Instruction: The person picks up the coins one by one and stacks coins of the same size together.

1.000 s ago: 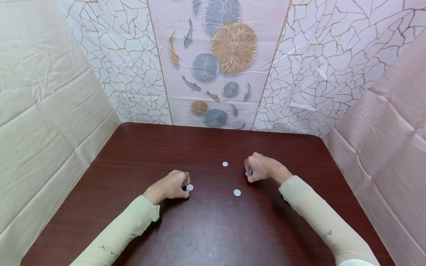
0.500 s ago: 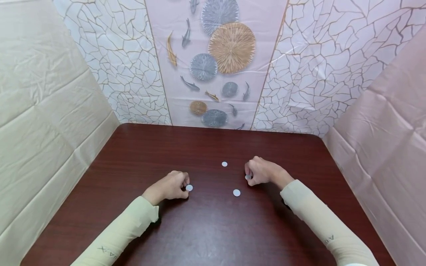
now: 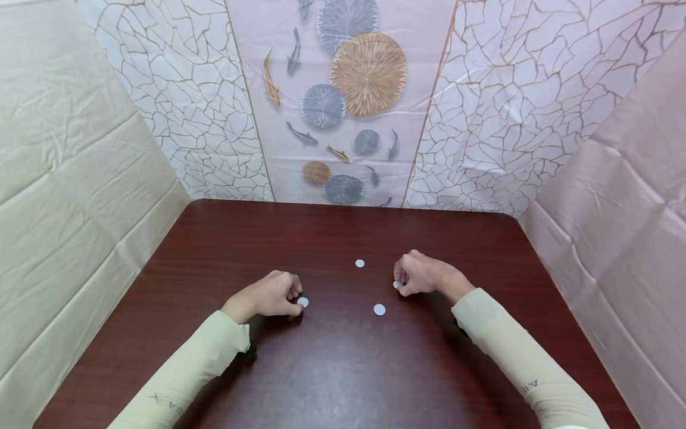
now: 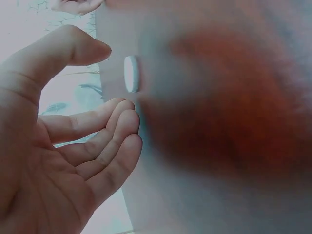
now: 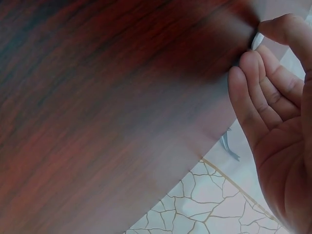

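Observation:
Left of the table's middle lies a small white round disc (image 4: 131,74), its edge side-on in the left wrist view. My left hand (image 3: 270,295) is right beside it, thumb and loosely bent fingers parted, with a gap between the fingertips and the disc in that wrist view. Further right, my right hand (image 3: 422,274) pinches a similar white disc (image 5: 257,41) between thumb and index finger, low over the wood. The other fingers of that hand curve alongside, and its grip covers part of the disc.
Two more white discs lie between the hands: one farther back (image 3: 359,263), one nearer (image 3: 379,310). The dark red-brown table (image 3: 343,369) ends at a patterned backdrop (image 3: 343,149) with cloth on both sides.
My left hand has drawn slightly left, away from its disc, which stays in place. My right hand has come a little nearer to me with its disc. The two middle discs have not moved.

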A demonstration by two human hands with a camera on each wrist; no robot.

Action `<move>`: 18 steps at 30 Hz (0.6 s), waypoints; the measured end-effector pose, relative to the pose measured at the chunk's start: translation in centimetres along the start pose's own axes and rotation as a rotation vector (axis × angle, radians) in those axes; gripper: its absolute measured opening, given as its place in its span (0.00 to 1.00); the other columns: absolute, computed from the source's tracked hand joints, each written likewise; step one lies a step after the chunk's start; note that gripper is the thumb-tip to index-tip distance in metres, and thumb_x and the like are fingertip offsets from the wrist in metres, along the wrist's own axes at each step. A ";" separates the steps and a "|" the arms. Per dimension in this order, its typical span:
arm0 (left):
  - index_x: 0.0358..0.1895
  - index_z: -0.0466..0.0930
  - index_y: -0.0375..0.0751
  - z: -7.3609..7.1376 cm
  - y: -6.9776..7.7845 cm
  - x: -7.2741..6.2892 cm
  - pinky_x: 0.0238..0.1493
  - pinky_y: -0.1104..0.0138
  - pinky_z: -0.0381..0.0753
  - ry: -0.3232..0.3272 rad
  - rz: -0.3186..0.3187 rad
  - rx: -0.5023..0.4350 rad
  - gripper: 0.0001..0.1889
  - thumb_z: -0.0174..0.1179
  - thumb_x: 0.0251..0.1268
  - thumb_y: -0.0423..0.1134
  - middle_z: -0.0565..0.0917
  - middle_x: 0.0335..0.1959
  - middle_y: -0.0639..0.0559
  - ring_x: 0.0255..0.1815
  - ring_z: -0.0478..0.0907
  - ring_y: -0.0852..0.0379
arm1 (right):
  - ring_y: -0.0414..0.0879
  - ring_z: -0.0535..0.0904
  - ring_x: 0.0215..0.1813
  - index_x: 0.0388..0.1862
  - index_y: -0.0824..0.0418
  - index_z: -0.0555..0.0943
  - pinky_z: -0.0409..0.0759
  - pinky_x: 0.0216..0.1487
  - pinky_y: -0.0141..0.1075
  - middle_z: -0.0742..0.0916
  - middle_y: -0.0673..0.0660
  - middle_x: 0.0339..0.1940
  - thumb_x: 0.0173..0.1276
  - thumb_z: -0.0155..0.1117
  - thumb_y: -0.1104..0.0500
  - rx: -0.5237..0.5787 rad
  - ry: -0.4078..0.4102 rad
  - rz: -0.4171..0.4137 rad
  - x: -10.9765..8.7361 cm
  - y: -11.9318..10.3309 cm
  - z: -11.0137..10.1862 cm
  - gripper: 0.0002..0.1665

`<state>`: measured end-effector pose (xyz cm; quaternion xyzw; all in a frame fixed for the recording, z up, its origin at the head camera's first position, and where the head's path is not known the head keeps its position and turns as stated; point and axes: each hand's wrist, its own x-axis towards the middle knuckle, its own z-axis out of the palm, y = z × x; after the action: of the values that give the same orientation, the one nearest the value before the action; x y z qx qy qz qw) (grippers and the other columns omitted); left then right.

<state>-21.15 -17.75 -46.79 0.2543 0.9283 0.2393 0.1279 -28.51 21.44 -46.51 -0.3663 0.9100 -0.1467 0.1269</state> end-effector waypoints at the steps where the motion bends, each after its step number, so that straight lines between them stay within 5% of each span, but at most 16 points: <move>1: 0.47 0.84 0.37 -0.2 0.2 0.2 0.47 0.65 0.84 0.001 0.013 0.009 0.17 0.72 0.57 0.41 0.86 0.39 0.52 0.41 0.82 0.60 | 0.33 0.81 0.32 0.30 0.55 0.87 0.82 0.37 0.30 0.88 0.47 0.28 0.55 0.76 0.61 0.003 -0.003 0.002 0.0 0.0 0.0 0.05; 11: 0.55 0.84 0.32 -2.4 3.4 4.1 0.54 0.58 0.85 -0.005 0.113 0.149 0.20 0.67 0.63 0.41 0.87 0.47 0.45 0.49 0.85 0.52 | 0.34 0.82 0.32 0.32 0.57 0.88 0.83 0.37 0.29 0.89 0.48 0.29 0.55 0.77 0.62 0.031 -0.024 0.007 -0.1 -0.3 -0.4 0.06; 18: 0.60 0.81 0.34 -2.2 5.1 7.2 0.61 0.56 0.81 -0.040 0.101 0.177 0.22 0.67 0.67 0.42 0.84 0.52 0.45 0.54 0.81 0.49 | 0.34 0.82 0.33 0.32 0.56 0.88 0.83 0.38 0.30 0.89 0.47 0.30 0.56 0.78 0.61 0.024 -0.031 0.017 -0.2 -0.3 -0.3 0.06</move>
<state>-25.91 -10.89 -43.17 0.3159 0.9290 0.1575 0.1114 -28.32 21.46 -46.09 -0.3593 0.9092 -0.1511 0.1465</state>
